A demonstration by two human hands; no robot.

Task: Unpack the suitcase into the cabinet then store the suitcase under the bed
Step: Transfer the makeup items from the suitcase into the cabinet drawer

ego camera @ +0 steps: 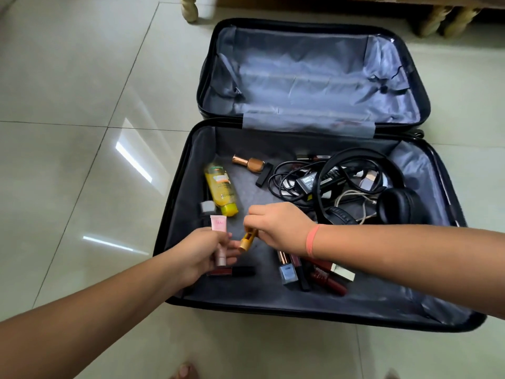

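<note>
A black suitcase (180,214) lies open on the tiled floor, its far half bare grey lining. My left hand (200,251) grips a pink tube (218,227) over the near half. My right hand (278,227) pinches a small gold tube (247,239) right beside it. Loose in the near half lie a yellow bottle (220,192), a bronze nail polish bottle (250,162), a dark red lip tube (232,271), a cluster of lip and polish bottles (311,272), black headphones (393,203) and a charger with tangled cables (308,181).
Turned wooden furniture legs (189,8) stand behind the suitcase, with more legs (448,20) at the back right. Glossy pale floor tiles (82,132) spread to the left and in front. Toes (185,372) show at the bottom edge.
</note>
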